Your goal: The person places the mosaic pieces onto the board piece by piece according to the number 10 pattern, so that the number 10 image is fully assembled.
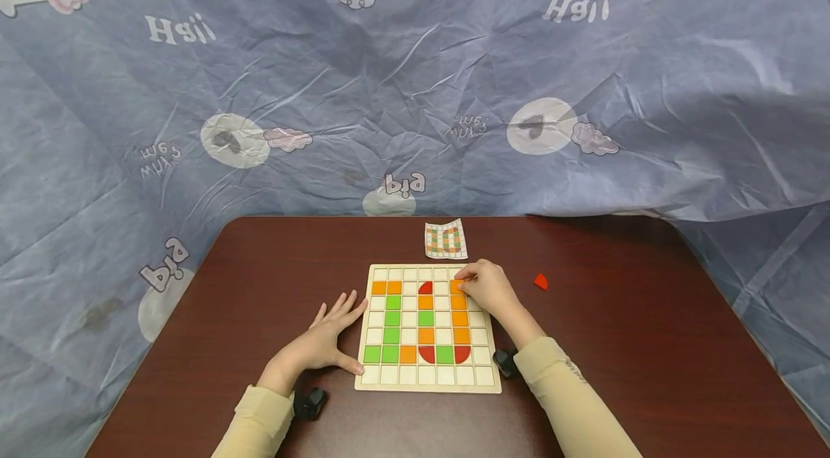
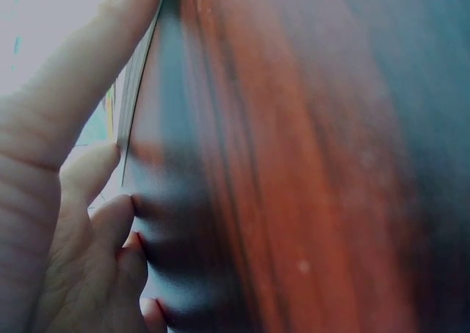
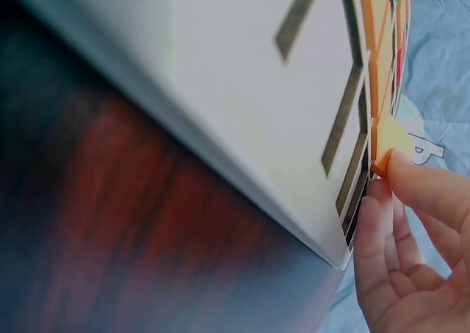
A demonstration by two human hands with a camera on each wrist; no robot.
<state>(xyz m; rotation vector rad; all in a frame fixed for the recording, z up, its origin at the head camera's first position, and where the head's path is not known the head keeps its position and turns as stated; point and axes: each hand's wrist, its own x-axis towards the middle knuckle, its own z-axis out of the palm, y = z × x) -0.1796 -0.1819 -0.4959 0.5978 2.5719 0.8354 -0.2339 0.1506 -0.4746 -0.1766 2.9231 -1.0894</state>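
Observation:
A pale square grid board (image 1: pixel 428 377) lies on the table with orange, green and red tiles set in several of its cells. My left hand (image 1: pixel 318 343) is spread flat at the board's left side, its thumb and forefinger reaching the edge. In the left wrist view, the fingers (image 2: pixel 106 215) lie along that edge. Over the board's upper right my right hand (image 1: pixel 489 289) pinches an orange square tile (image 3: pixel 380 145) between thumb and fingers. This tile sits at the top of a column of orange tiles (image 1: pixel 460 318), partly covered by the fingertips.
A small paper card (image 1: pixel 445 239) printed with a coloured grid pattern lies behind the board. One loose red quarter-round tile (image 1: pixel 541 281) is on the dark wooden table (image 1: pixel 635 328) to the right. A blue patterned cloth (image 1: pixel 415 83) hangs behind the table.

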